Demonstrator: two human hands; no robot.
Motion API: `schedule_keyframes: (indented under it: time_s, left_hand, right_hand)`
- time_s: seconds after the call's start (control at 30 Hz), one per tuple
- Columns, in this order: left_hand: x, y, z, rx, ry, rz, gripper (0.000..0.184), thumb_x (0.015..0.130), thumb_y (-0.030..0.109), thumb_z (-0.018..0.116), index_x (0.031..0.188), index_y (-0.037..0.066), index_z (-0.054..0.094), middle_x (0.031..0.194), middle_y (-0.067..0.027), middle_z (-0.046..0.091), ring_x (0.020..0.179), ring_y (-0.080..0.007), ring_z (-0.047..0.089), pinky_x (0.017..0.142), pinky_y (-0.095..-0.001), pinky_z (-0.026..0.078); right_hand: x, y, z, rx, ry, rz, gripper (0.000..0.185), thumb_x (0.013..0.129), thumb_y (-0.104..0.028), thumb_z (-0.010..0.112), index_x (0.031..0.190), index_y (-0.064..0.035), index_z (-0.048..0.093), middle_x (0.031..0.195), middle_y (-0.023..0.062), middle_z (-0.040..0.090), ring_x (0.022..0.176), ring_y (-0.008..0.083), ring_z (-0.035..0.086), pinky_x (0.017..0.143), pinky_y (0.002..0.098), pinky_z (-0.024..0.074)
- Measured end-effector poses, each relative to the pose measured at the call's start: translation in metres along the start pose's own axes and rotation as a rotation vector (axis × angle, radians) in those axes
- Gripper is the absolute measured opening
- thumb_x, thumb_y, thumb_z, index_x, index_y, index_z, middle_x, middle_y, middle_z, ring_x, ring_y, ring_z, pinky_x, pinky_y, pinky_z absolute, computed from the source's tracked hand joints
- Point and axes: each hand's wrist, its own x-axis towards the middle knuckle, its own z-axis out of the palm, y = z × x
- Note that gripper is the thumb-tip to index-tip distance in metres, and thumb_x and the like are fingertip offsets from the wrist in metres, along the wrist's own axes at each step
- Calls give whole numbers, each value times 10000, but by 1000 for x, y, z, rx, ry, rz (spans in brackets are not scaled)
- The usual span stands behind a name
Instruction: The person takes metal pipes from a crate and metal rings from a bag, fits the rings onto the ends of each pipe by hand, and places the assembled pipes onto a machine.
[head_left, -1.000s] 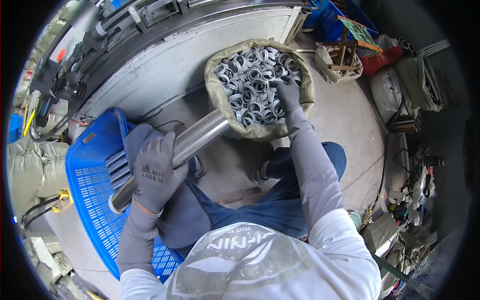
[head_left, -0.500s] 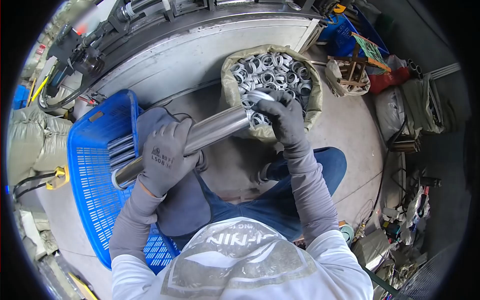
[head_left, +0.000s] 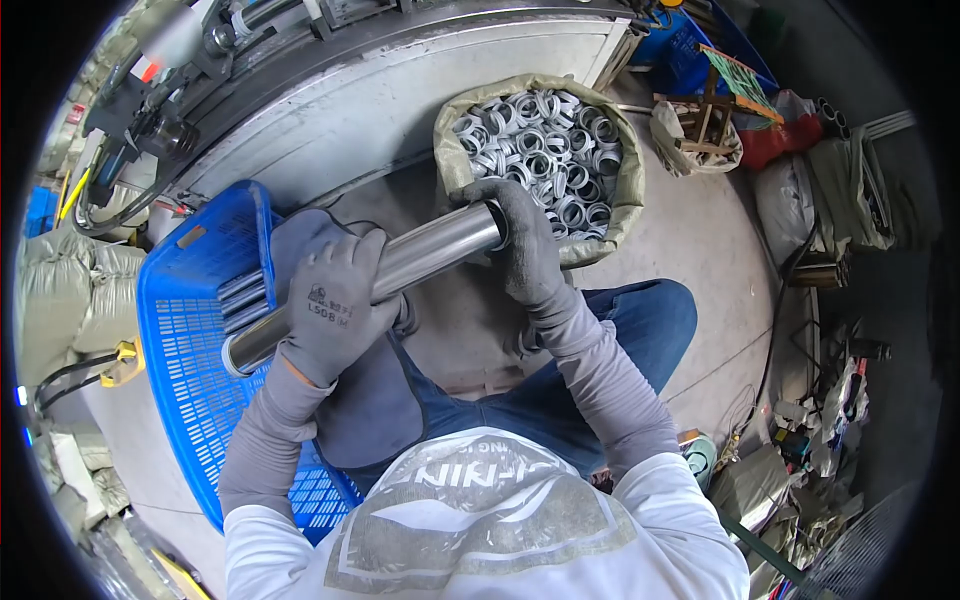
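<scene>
A shiny metal tube [head_left: 430, 254] lies slantwise above my lap, its lower left end over the blue basket. My left hand [head_left: 335, 308], in a grey glove, is wrapped round the tube near its middle. At the tube's upper right end my right hand [head_left: 522, 240], also gloved in grey, has its fingers curled round the rim. Whether a ring sits at that end is hidden by the fingers. Just beyond this hand stands a woven sack [head_left: 628, 190] full of loose metal rings [head_left: 540, 138].
The blue basket [head_left: 190, 345] at the left holds several metal tubes [head_left: 243, 300]. A machine bench [head_left: 370, 100] runs behind the sack. A small bag with wooden pieces [head_left: 697, 145] stands at the upper right, and piled bags and clutter [head_left: 790, 450] line the right side.
My right hand has left the sack, carried a ring to the tube's upper end and now closes round that end. My left hand keeps its hold on the tube.
</scene>
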Motion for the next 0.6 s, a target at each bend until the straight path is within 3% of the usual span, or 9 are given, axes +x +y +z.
schedule_keyframes:
  time_s: [0.07,0.13,0.2,0.27,0.37,0.43,0.5,0.6]
  left_hand:
    - [1,3,-1,22,-38,-12,607,696,294,820,1213,89,577,986,-98,640,946,-292,659,817,-434,517]
    - [3,4,-6,-7,-121,-38,650,719,250,789,1311,71,592,1037,-152,654,983,-352,652,839,-454,514]
    - [4,6,-7,8,-137,-44,651,723,258,794,1310,66,590,1057,-159,659,1000,-357,651,851,-462,513]
    - [5,6,-8,21,-152,-44,652,727,266,799,1308,61,587,1078,-165,664,1017,-363,649,862,-470,511]
    - [6,9,-7,32,-207,-51,656,730,260,810,1308,50,581,1125,-180,665,1040,-372,645,886,-474,509]
    - [6,9,-6,110,-130,-3,572,723,307,851,1162,89,557,1025,-97,619,990,-275,656,831,-417,524]
    - [6,8,-6,94,-127,-9,574,729,300,845,1178,87,558,1029,-101,622,985,-279,654,834,-420,522]
    - [5,3,-4,48,-99,8,607,732,283,834,1230,76,555,1049,-109,632,984,-292,648,850,-434,513]
  right_hand:
    - [3,-6,-2,-177,-3,-11,527,781,-135,795,1266,-26,621,1137,158,694,1042,344,687,923,403,539]
    - [5,-10,3,-98,59,8,426,840,-127,744,1237,-15,636,1113,155,697,1020,313,693,914,377,538]
    - [6,-16,7,-20,121,25,332,900,-119,693,1209,-3,651,1089,152,699,998,281,700,904,351,536]
    - [5,-26,12,173,123,281,211,1028,-107,540,1135,18,673,1081,149,689,927,220,677,849,308,522]
    - [5,-35,19,156,155,401,225,1061,-104,499,1086,33,675,1041,139,675,885,196,642,821,304,507]
    - [4,-34,29,145,240,404,229,1070,-102,495,1063,39,676,992,125,659,845,183,612,792,300,494]
    - [7,-36,34,160,332,361,197,1059,-90,526,1061,42,672,920,107,632,824,168,593,774,293,485]
    - [10,-29,35,185,285,410,191,1055,-111,556,1068,45,665,953,92,648,824,160,586,766,299,483]
